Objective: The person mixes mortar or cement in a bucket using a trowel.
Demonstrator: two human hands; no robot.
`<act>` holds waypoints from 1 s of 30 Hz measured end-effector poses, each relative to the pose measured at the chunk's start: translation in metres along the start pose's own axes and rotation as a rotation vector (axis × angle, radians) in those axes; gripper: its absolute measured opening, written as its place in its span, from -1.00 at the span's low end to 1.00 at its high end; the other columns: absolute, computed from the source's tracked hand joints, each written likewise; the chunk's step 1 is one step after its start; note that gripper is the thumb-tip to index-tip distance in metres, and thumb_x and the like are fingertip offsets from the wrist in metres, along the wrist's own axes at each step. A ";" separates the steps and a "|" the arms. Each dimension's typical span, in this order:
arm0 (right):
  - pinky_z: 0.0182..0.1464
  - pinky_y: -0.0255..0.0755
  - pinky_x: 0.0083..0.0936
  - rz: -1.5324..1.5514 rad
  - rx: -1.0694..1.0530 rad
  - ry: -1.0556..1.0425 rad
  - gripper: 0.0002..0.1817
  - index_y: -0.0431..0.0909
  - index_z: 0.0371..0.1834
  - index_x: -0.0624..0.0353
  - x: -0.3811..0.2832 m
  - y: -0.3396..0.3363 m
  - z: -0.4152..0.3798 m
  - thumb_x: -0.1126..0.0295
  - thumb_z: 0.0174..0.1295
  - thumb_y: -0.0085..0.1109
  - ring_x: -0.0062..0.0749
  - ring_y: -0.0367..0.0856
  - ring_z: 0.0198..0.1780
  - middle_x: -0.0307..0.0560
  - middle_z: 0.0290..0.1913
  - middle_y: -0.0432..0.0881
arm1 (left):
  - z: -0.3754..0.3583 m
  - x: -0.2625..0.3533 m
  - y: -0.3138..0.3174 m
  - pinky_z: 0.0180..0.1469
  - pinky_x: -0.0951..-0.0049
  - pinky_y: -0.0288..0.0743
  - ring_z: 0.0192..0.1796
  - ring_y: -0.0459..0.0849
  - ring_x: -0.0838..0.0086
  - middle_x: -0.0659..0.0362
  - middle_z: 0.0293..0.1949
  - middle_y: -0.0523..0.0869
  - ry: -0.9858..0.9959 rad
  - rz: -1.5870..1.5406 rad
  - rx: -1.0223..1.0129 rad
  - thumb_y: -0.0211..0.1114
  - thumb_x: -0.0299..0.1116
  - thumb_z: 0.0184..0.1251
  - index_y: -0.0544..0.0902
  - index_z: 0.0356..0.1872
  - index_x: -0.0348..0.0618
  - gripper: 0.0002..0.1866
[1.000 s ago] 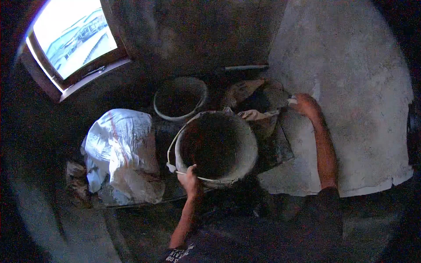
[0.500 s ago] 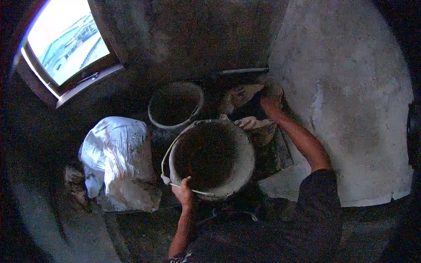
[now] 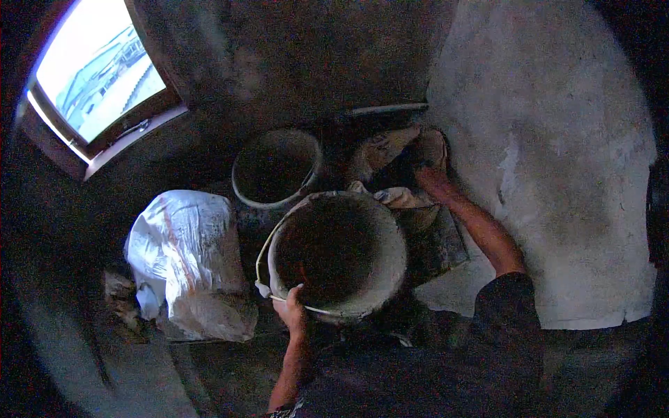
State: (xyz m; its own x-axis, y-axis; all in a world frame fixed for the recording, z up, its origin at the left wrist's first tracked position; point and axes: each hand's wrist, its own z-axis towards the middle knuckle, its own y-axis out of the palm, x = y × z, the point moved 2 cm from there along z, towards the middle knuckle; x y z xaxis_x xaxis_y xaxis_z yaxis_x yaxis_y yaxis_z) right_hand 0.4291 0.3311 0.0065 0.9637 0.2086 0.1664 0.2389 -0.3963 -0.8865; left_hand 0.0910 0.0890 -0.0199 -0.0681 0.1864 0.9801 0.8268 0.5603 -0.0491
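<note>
A large mortar-caked bucket [image 3: 390,237] stands just in front of me, dark inside. My left hand [image 3: 291,310] grips its near rim where the wire handle [image 3: 261,254] hangs. My right hand [image 3: 433,180] reaches past the bucket's far right side into an open paper cement bag [image 3: 382,150]; its fingers are down among the bag's folds and I cannot tell what they hold.
A second, smaller bucket [image 3: 275,167] stands behind the large one. A white plastic sack [image 3: 185,258] lies to the left. A freshly plastered pale wall [image 3: 557,139] fills the right. A window [image 3: 97,70] is at upper left. A pipe [image 3: 387,109] runs along the floor.
My right hand left the pale wall, swung left and dropped into the cement bag. My left hand stayed on the bucket rim; the view shifted slightly.
</note>
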 end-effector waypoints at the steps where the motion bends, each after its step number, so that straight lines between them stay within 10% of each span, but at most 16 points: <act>1: -0.19 0.23 -0.23 0.004 0.000 0.000 -0.69 0.29 -0.16 0.12 0.012 0.021 0.005 0.39 -0.02 -0.28 -0.20 0.30 -0.16 -0.04 -0.30 0.38 | -0.002 0.006 0.001 -0.16 0.60 0.15 -0.23 0.31 0.45 0.12 -0.24 0.37 -0.046 -0.058 -0.007 0.14 -0.50 -0.23 0.27 -0.22 -0.47 -0.55; 3: -0.28 0.25 -0.27 -0.374 1.013 -0.522 -0.69 0.28 -0.13 0.07 0.029 0.046 0.005 0.33 0.03 -0.32 -0.25 0.32 -0.23 -0.10 -0.34 0.38 | 0.002 0.002 0.001 -0.17 0.60 0.16 -0.24 0.31 0.47 0.12 -0.24 0.36 -0.085 -0.119 -0.016 0.14 -0.49 -0.23 0.27 -0.23 -0.47 -0.56; 4: -0.28 0.25 -0.27 -0.373 1.014 -0.523 -0.69 0.28 -0.13 0.07 0.028 0.051 0.016 0.33 0.03 -0.32 -0.25 0.32 -0.23 -0.10 -0.34 0.38 | 0.005 -0.012 -0.003 -0.22 0.59 0.18 -0.30 0.30 0.47 0.14 -0.31 0.37 -0.002 -0.074 0.006 0.16 -0.47 -0.25 0.31 -0.30 -0.44 -0.60; 6: -0.17 0.20 -0.32 0.037 0.178 -0.034 -0.66 0.22 -0.07 0.03 0.023 0.053 0.040 0.31 0.06 -0.34 -0.28 0.31 -0.17 -0.09 -0.21 0.34 | 0.003 -0.006 0.000 -0.26 0.58 0.20 -0.36 0.30 0.48 0.15 -0.39 0.38 0.078 -0.030 0.030 0.19 -0.45 -0.27 0.36 -0.36 -0.41 -0.64; 16: -0.03 0.14 -0.42 -0.284 0.318 -0.273 -0.61 0.13 0.00 -0.01 0.013 0.049 0.049 0.20 0.07 -0.35 -0.30 0.23 -0.02 -0.14 0.02 0.20 | 0.004 -0.015 -0.005 -0.24 0.61 0.18 -0.31 0.31 0.49 0.15 -0.31 0.36 -0.093 -0.047 -0.004 0.15 -0.46 -0.26 0.28 -0.28 -0.44 -0.58; 18: 0.02 0.06 -0.39 0.151 -0.165 -0.126 -0.56 -0.02 0.08 -0.04 -0.004 0.013 0.031 0.19 0.09 -0.36 -0.25 0.21 -0.01 -0.16 0.07 0.12 | 0.007 -0.016 -0.003 -0.24 0.60 0.19 -0.31 0.32 0.49 0.14 -0.30 0.36 -0.071 -0.060 -0.007 0.15 -0.47 -0.26 0.29 -0.28 -0.44 -0.58; 25: 0.07 0.00 -0.43 0.582 -0.103 -0.109 -0.58 0.10 0.03 0.01 0.025 0.075 0.060 0.15 0.11 -0.48 -0.20 0.20 0.00 -0.04 -0.01 0.22 | 0.005 -0.011 0.000 -0.39 0.63 0.24 -0.48 0.32 0.56 0.22 -0.48 0.40 0.092 -0.016 0.047 0.16 -0.46 -0.20 0.38 -0.48 -0.41 -0.76; 28: 0.05 0.01 -0.47 -0.144 0.431 -0.554 -0.52 0.12 0.02 0.04 0.049 0.112 0.098 0.06 0.10 -0.56 -0.19 0.20 0.01 0.00 0.00 0.21 | 0.006 -0.009 0.002 -0.38 0.62 0.25 -0.46 0.33 0.54 0.21 -0.46 0.40 0.033 -0.046 0.042 0.19 -0.44 -0.23 0.39 -0.47 -0.40 -0.73; 30: 0.04 0.04 -0.47 0.458 -0.236 -0.026 -0.56 0.06 0.05 -0.01 0.017 0.038 0.035 0.12 0.11 -0.52 -0.19 0.16 0.04 -0.05 0.07 0.12 | 0.001 0.007 0.007 -0.36 0.62 0.25 -0.44 0.33 0.53 0.21 -0.45 0.40 0.000 -0.110 0.042 0.20 -0.44 -0.25 0.40 -0.48 -0.41 -0.72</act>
State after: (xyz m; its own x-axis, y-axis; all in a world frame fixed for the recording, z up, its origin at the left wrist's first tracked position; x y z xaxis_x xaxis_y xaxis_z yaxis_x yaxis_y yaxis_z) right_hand 0.4507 0.3513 -0.0396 0.9732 -0.0126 -0.2296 -0.1839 -0.6423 -0.7441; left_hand 0.0959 0.0949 -0.0138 -0.1572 0.1222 0.9800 0.7899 0.6111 0.0506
